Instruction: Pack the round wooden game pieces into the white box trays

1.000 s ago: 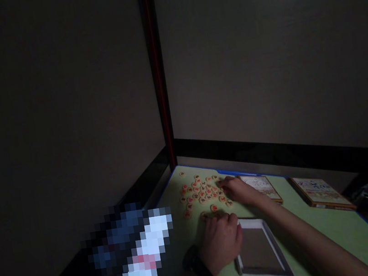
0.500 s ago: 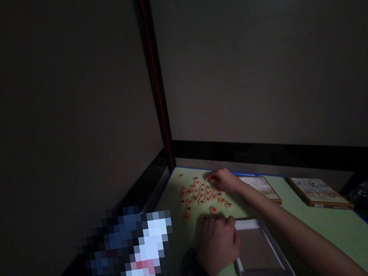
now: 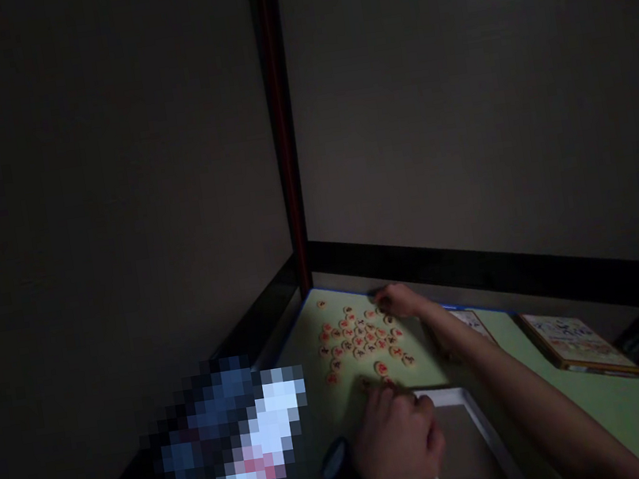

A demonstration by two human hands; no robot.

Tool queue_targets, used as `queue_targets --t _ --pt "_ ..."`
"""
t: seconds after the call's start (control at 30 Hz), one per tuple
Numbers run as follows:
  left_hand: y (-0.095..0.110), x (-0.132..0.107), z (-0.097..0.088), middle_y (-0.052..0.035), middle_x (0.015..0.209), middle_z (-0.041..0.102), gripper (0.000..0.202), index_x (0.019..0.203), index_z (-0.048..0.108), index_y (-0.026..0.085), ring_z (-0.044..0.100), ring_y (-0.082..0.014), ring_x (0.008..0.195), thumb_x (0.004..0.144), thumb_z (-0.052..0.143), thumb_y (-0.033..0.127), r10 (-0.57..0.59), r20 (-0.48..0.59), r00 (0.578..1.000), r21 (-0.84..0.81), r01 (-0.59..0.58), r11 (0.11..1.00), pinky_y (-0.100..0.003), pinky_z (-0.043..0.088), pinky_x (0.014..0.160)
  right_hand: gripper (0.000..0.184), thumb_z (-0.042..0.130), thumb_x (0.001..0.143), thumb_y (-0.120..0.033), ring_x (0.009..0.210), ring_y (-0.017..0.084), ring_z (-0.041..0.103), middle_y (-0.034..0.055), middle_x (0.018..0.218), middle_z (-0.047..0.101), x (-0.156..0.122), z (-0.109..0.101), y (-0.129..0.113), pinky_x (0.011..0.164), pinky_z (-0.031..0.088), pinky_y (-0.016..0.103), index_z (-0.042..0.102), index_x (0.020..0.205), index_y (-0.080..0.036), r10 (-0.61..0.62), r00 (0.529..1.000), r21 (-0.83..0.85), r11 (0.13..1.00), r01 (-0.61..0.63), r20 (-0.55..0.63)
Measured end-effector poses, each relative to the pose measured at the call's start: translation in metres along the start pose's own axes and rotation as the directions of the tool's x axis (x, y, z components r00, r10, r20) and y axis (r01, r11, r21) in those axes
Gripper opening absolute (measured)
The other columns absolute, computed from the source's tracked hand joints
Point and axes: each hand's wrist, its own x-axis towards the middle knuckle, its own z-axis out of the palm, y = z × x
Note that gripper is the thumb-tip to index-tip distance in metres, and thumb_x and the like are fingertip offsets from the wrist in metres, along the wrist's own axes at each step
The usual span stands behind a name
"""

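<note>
Many round Chinese chess pieces (image 3: pixel 359 340) with red and black characters lie face up in a loose cluster on the green table (image 3: pixel 298 419). My right hand (image 3: pixel 397 300) reaches to the far edge of the cluster, fingers bent together beside the pieces there; its fingertips are too dark to show what they hold. My left hand (image 3: pixel 397 434), with a dark watch (image 3: pixel 348 471) on the wrist, is curled at the near end, its knuckles by two pieces. It overlaps the left side of a shallow white-rimmed box (image 3: pixel 470 441), and its fingertips are hidden.
Two flat printed boxes lie to the right: one (image 3: pixel 473 322) partly behind my right forearm, another (image 3: pixel 578 341) near the table's right edge. Dark walls meet behind the table. A pixelated bright patch (image 3: pixel 271 439) covers the left edge.
The view has shifted, so the table sits slightly further right. My right hand has drawn off the cluster towards the far table edge, uncovering more pieces. My left hand has moved slightly right over the box rim.
</note>
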Motion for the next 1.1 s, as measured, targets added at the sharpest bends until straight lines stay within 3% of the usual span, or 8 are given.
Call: queue_targets --t 0.13,0.4,0.63,0.73,0.83,0.97,1.1 --pt "0.005 -0.004 0.003 -0.0091 0.088 0.071 0.022 0.093 0.067 0.018 0.064 -0.0249 0.086 0.088 0.053 0.033 0.12 0.037 0.992 -0.024 -0.119 0.993 -0.04 0.049 0.086 0.036 0.054 0.074 -0.001 0.082 0.018 0.07 0.0037 0.088 0.078 -0.004 -0.002 0.005 0.074 0.048 0.024 0.079 0.094 -0.019 -0.02 1.0 0.019 1.0 0.019 0.016" --pt "0.009 -0.006 0.004 -0.0089 0.089 0.07 0.019 0.094 0.066 0.018 0.063 -0.0257 0.09 0.083 0.056 0.028 0.116 0.055 0.992 -0.036 -0.114 0.993 -0.04 0.049 0.086 0.033 0.052 0.078 -0.004 0.082 0.02 0.069 0.0089 0.09 0.077 -0.031 -0.015 -0.006 0.074 0.046 0.027 0.077 0.095 -0.016 -0.063 0.998 0.057 0.996 0.064 -0.025" --pt "0.007 -0.005 0.009 -0.0075 0.087 0.071 0.019 0.092 0.067 0.019 0.063 -0.0242 0.082 0.082 0.056 0.031 0.174 -0.005 0.985 -0.017 -0.174 0.985 -0.038 0.049 0.081 0.032 0.056 0.071 0.002 0.074 0.015 0.068 0.0012 0.08 0.076 -0.088 -0.022 -0.04 0.066 0.045 0.02 0.076 0.085 -0.018 -0.186 0.979 0.183 0.968 0.169 0.081" --pt "0.007 -0.004 0.008 -0.0072 0.084 0.072 0.02 0.09 0.068 0.018 0.063 -0.0228 0.075 0.079 0.057 0.031 0.207 -0.002 0.978 -0.021 -0.207 0.978 -0.037 0.049 0.076 0.021 0.064 0.07 -0.003 0.07 0.015 0.067 -0.0008 0.07 0.073 -0.107 -0.019 -0.057 0.061 0.042 0.02 0.075 0.079 -0.019 -0.225 0.957 0.246 0.953 0.176 0.186" --pt "0.006 -0.004 0.007 -0.0069 0.08 0.071 0.019 0.087 0.069 0.018 0.062 -0.0222 0.071 0.077 0.058 0.031 0.221 0.003 0.975 -0.037 -0.22 0.975 -0.036 0.049 0.073 0.01 0.07 0.07 -0.012 0.069 0.015 0.065 -0.0004 0.068 0.071 -0.115 -0.012 -0.069 0.06 0.039 0.022 0.074 0.075 -0.02 -0.216 0.959 0.193 0.964 0.181 0.183" --pt "0.002 -0.005 0.01 -0.0072 0.08 0.07 0.018 0.086 0.069 0.019 0.063 -0.0233 0.076 0.077 0.058 0.03 0.178 -0.04 0.983 -0.045 -0.179 0.983 -0.037 0.05 0.077 0.015 0.066 0.068 -0.006 0.065 0.014 0.061 -0.0017 0.064 0.068 -0.113 -0.002 -0.072 0.06 0.037 0.021 0.071 0.071 -0.019 -0.229 0.956 0.181 0.964 0.196 0.183" --pt "-0.001 -0.002 0.005 -0.0093 0.093 0.07 0.02 0.095 0.068 0.019 0.063 -0.0259 0.091 0.081 0.055 0.026 -0.017 -0.096 0.995 -0.038 0.014 0.999 -0.039 0.049 0.085 0.023 0.059 0.064 0.002 0.063 0.012 0.059 -0.003 0.061 0.065 -0.108 0.005 -0.067 0.06 0.037 0.021 0.068 0.066 -0.019 -0.273 0.951 0.193 0.951 0.242 0.149"
